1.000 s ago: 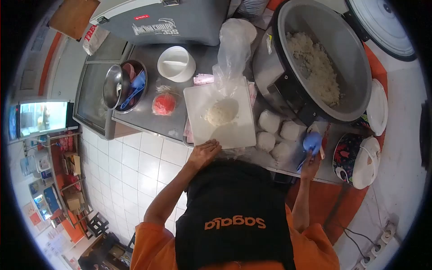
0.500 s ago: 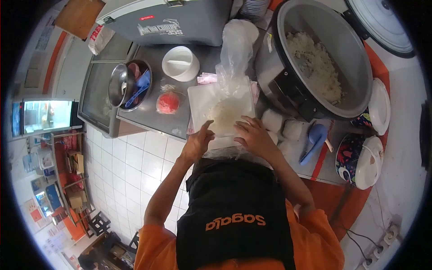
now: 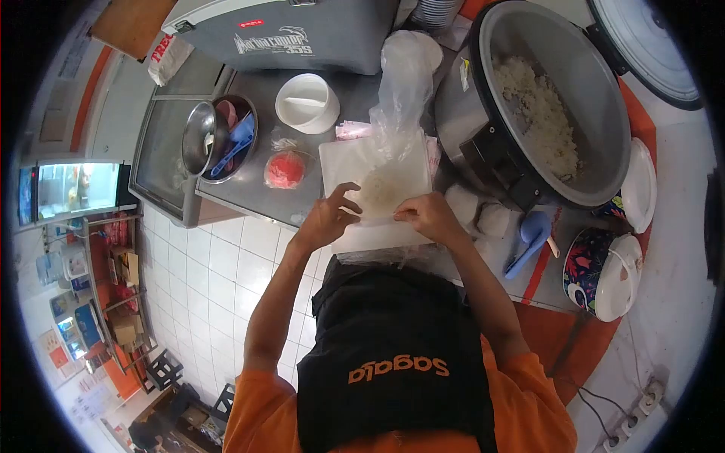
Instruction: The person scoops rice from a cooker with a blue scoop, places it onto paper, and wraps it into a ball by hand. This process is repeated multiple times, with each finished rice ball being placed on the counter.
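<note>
A mound of rice (image 3: 383, 190) lies under clear plastic on a white wrapping sheet (image 3: 336, 162) at the counter's front edge. My left hand (image 3: 330, 217) is at the sheet's left side, its index finger raised and arched, the thumb and other fingers closed at the near fold. On the right, my right hand (image 3: 429, 217) pinches the same fold between thumb and fingertips. A crumpled clear plastic bag (image 3: 400, 87) stretches from the mound toward the back of the counter. Exactly which layers the fingertips hold is partly hidden.
A large open rice cooker (image 3: 468, 113) stands right, rice inside. White wrapped bundles (image 3: 495, 219) and a blue rice paddle (image 3: 532, 238) lie nearer me. A white tub (image 3: 307, 104), a red bagged bundle (image 3: 285, 170) and metal bowls (image 3: 202, 143) sit left; a grey cooler (image 3: 287, 41) is behind.
My right hand has gone from spread fingers to a pinch at the sheet's near edge. My left index finger has lifted and arched. The view has shifted slightly.
</note>
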A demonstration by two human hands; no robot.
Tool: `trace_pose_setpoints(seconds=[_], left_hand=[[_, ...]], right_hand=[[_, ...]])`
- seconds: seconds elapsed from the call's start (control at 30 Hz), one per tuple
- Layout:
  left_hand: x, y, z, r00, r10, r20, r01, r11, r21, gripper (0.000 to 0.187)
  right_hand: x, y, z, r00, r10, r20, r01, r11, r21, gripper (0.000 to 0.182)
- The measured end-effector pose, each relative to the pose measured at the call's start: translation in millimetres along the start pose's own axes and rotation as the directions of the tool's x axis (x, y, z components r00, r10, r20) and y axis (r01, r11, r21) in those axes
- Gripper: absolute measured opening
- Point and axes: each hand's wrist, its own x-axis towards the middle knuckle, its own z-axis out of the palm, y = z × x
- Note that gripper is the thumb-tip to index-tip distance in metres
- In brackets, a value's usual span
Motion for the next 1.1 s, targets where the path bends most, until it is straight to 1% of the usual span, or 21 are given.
trace_pose_setpoints(seconds=[0.1,0.2,0.3,0.4,0.5,0.6,0.7,0.8,0.9,1.0,1.03,1.07,1.1], left_hand=[[3.7,7.0,-5.8,0.998,-0.07,0.003,0.07,0.996,-0.046,0.075],[8.1,15.3,-11.0,0.994,-0.107,0.007,0.108,0.991,-0.077,0.078],[12.4,6.9,-9.4,0.995,-0.101,0.006,0.101,0.991,-0.089,0.081],[17.0,2.3,-9.4,0.998,-0.067,-0.006,0.067,0.996,-0.06,0.083],[20.8,3.2,-8.4,0.997,-0.066,-0.025,0.064,0.995,-0.075,0.085],[22.9,12.2,-10.6,0.991,-0.13,-0.033,0.127,0.989,-0.081,0.07],[26.9,4.7,-12.7,0.995,-0.101,-0.017,0.101,0.995,-0.016,0.054],[33.7,-12.5,-10.6,0.996,-0.06,-0.071,0.053,0.994,-0.097,0.043],[38.5,-31.9,-13.7,0.992,-0.072,-0.105,0.058,0.99,-0.13,0.042],[44.7,-45.9,-16.6,0.963,-0.216,-0.165,0.18,0.961,-0.208,0.043],[45.5,-46.8,-13.3,0.952,-0.029,-0.304,0.045,0.998,0.046,0.043],[44.9,-46.5,-4.8,0.904,0.184,-0.386,-0.06,0.949,0.311,0.043],[43.6,-42.2,5.1,0.823,0.402,-0.402,-0.127,0.818,0.561,0.044]], right_hand=[[2.9,3.5,4.0,0.988,0.15,0.018,-0.151,0.965,0.216,0.019],[4.1,0.1,-1.7,0.993,0.118,-0.018,-0.113,0.977,0.181,0.022],[5.6,-6.3,-7.0,0.995,0.096,-0.011,-0.09,0.968,0.236,0.027],[9.1,-4.2,0.4,0.993,-0.007,-0.118,0.019,0.994,0.104,0.032],[13.2,0.0,-0.9,1.0,-0.004,0.013,0.004,1.0,0.014,0.036],[17.0,-1.2,-2.4,0.997,0.025,0.074,-0.025,1.0,-0.007,0.033],[18.0,8.2,2.5,0.999,-0.004,-0.048,-0.001,0.993,-0.114,0.029],[23.9,26.7,3.1,0.989,0.084,-0.123,-0.064,0.985,0.16,0.031],[29.9,41.4,6.3,0.968,0.119,-0.22,-0.07,0.973,0.219,0.032],[39.3,60.7,9.9,0.94,0.066,-0.334,-0.063,0.998,0.019,0.035],[40.1,61.8,12.2,0.926,0.069,-0.372,-0.082,0.996,-0.019,0.036],[40.1,62.4,15.8,0.91,0.071,-0.409,-0.103,0.993,-0.057,0.038],[39.7,62.0,17.7,0.892,0.071,-0.446,-0.125,0.988,-0.094,0.039]])
